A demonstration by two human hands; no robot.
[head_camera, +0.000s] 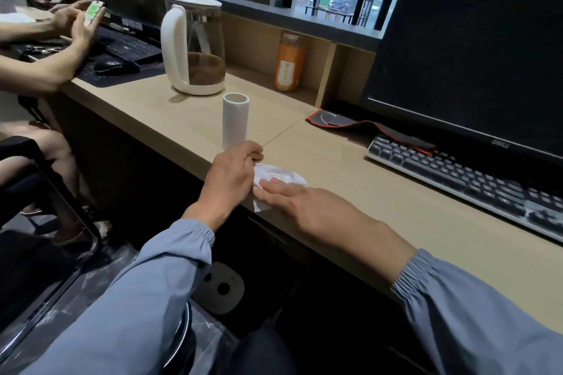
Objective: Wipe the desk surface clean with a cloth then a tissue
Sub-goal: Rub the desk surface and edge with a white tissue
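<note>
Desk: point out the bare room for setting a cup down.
The widest bare desk lies between the tissue and the keyboard, running right along the front edge. A smaller patch sits between the white roll, the orange bottle and the red-edged mat. It is crowded from the keyboard back to the monitor.

Desk with tissue, roll, kettle, keyboard

An office — shared desk, monitor, keyboards — a workstation row.

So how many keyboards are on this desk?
2. One black keyboard far left beside the mouse; one white-framed keyboard right, under the monitor. Others may lie outside the view.
</note>
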